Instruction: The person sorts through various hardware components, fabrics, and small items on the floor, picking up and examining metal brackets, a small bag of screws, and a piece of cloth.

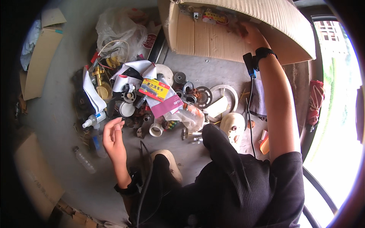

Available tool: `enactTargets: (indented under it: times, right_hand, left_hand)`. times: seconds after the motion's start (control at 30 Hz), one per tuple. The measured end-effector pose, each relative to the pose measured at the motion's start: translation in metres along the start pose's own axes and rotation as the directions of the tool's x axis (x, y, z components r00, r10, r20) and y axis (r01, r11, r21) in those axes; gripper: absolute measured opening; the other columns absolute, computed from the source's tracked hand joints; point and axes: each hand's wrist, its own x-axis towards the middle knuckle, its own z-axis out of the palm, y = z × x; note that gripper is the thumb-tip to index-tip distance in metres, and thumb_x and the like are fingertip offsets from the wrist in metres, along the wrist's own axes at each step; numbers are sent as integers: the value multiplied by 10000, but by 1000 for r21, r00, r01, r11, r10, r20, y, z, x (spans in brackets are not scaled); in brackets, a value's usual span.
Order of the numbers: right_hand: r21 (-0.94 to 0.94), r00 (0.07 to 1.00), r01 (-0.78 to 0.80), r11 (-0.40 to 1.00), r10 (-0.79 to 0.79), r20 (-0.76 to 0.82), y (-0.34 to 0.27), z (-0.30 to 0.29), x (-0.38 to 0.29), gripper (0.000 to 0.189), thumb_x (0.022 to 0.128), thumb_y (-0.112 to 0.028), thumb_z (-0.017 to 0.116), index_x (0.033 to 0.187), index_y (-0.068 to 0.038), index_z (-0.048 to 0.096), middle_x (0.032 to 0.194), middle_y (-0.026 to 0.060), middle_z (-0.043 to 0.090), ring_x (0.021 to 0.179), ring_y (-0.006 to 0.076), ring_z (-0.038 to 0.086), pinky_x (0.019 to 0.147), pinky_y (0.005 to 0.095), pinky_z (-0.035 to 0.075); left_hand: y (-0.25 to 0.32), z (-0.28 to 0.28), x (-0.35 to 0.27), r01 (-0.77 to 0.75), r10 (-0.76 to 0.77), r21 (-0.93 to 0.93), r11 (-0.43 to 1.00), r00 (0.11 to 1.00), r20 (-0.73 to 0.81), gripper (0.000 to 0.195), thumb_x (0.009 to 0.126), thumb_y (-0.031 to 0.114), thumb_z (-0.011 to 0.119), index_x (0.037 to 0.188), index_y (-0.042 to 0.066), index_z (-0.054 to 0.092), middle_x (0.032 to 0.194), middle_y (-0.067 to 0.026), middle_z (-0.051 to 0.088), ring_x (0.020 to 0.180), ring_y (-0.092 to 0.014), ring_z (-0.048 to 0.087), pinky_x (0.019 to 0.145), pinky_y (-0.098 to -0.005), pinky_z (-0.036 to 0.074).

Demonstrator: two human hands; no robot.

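Observation:
My right hand (250,33) reaches inside a tilted corrugated cardboard box (196,40). Shadow and blur hide whether its fingers hold anything. Deeper in the box, left of that hand, lies a red and yellow printed packet (215,17). My left hand (115,136) hovers at the near left side of a heap on the floor, fingers loosely curled and apart, nothing in them. Close to it are a spray bottle (95,119) and a round white-faced part (127,109). The heap also holds a brass valve fitting (98,74), a yellow and red card (154,89) and a white plastic pipe fitting (156,129).
A clear plastic bag (119,31) lies behind the heap. Right of it are a white ring (234,95) and a black slotted disc (204,97). A clear bottle (84,159) lies at left. A black cable (251,114) hangs from my right wrist. A folded red umbrella (316,102) stands by the doorway.

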Motion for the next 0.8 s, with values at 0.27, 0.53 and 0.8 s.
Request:
enactTargets:
  times: [0.27, 0.53, 0.8]
  right_hand:
    - [-586, 861, 509, 631, -391, 326, -3, -63, 50, 210, 854, -71, 482, 1050, -10, 523, 984, 135, 584, 917, 265, 576, 727, 365, 526]
    - [224, 1000, 10, 975, -12, 7, 11, 23, -22, 236, 851, 12, 385, 1078, -13, 443, 1115, 200, 468, 1042, 361, 502, 829, 462, 511]
    - [75, 993, -73, 995, 79, -88, 18, -21, -91, 114, 859, 2, 391, 963, -26, 429, 992, 122, 471, 942, 304, 541, 796, 455, 526]
  left_hand:
    - [-2, 21, 2, -18, 21, -44, 999, 998, 67, 166, 895, 13, 440, 1017, -25, 547, 982, -80, 585, 897, -150, 575, 801, -255, 428]
    - [-5, 6, -6, 24, -23, -18, 1000, 999, 37, 163, 893, 6, 440, 1015, -32, 542, 981, -85, 581, 904, -155, 575, 810, -253, 427]
    - [-18, 14, -3, 45, -36, -66, 997, 990, 135, 163, 884, -13, 443, 1011, -32, 545, 988, -81, 565, 902, -143, 570, 813, -248, 428]
